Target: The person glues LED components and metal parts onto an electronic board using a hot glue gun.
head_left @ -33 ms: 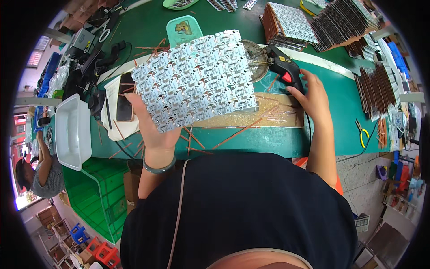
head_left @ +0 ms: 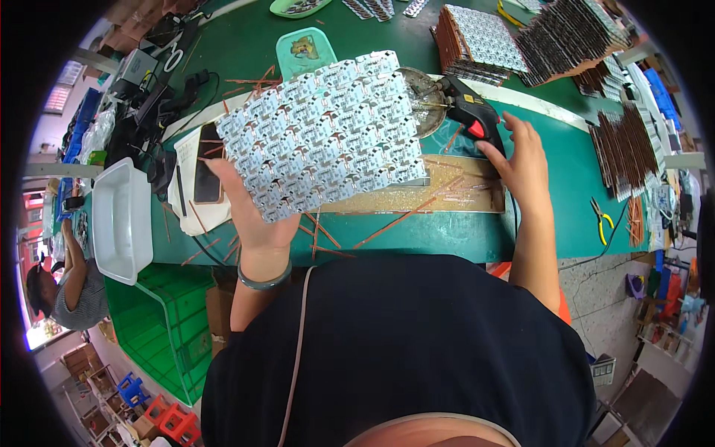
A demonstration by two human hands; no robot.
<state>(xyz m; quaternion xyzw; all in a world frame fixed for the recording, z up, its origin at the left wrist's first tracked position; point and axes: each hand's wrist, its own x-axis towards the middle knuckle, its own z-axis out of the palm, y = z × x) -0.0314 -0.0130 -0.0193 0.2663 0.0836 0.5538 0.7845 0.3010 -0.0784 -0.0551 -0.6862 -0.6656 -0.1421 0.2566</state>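
My left hand [head_left: 261, 227] holds a large white circuit board panel [head_left: 324, 134] by its lower left edge, tilted above the bench. Its thumb sticks out at the left, while the fingers are hidden behind the panel. Dense rows of small pads and slots cover the panel. My right hand [head_left: 525, 164] is open, thumb and fingers apart, beside the handle of a black soldering gun [head_left: 473, 113] with a red trigger. The thumb tip lies close to the handle; whether it touches I cannot tell. The gun's tip rests at a round metal dish [head_left: 426, 112], partly covered by the panel.
Thin copper-coloured strips [head_left: 395, 222] lie scattered on the green bench and a tan board [head_left: 465, 186]. Stacked panels [head_left: 480, 41] stand at the back right, pliers [head_left: 602, 222] at the right. A phone [head_left: 208, 175], a white tub [head_left: 123, 220] and a green crate [head_left: 160, 320] are left.
The fingertips of my right hand have shifted slightly away from the soldering gun's handle. The panel in my left hand has barely moved.
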